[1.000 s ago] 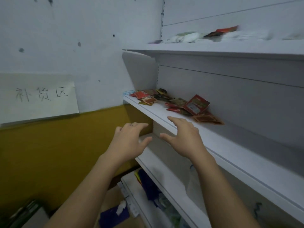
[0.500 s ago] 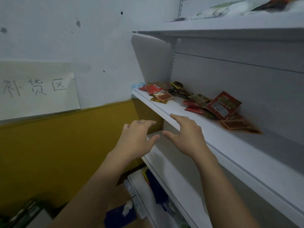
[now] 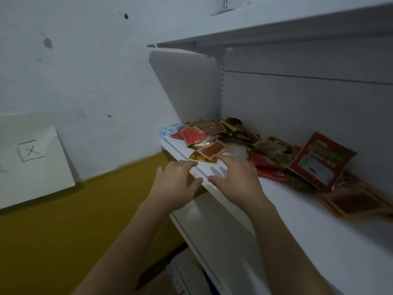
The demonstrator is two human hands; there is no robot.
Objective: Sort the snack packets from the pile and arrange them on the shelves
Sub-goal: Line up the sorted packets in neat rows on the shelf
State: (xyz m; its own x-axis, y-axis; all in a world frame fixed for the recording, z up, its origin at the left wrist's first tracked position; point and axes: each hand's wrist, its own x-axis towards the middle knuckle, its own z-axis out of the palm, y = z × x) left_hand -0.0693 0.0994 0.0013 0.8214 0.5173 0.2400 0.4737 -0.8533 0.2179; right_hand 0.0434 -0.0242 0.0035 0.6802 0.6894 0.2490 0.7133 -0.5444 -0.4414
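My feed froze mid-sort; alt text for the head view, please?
Two open, empty hands stretch toward a pile of snack packets on a white shelf: the right hand has its index finger close to a small orange packet at the pile's front, and the left hand is at the shelf edge.

Red and gold snack packets (image 3: 244,143) lie heaped on the white shelf (image 3: 319,226).

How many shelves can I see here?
3: the top shelf overhead, the middle shelf holding the snack packets, and a lower shelf beneath it. More may be hidden lower down.
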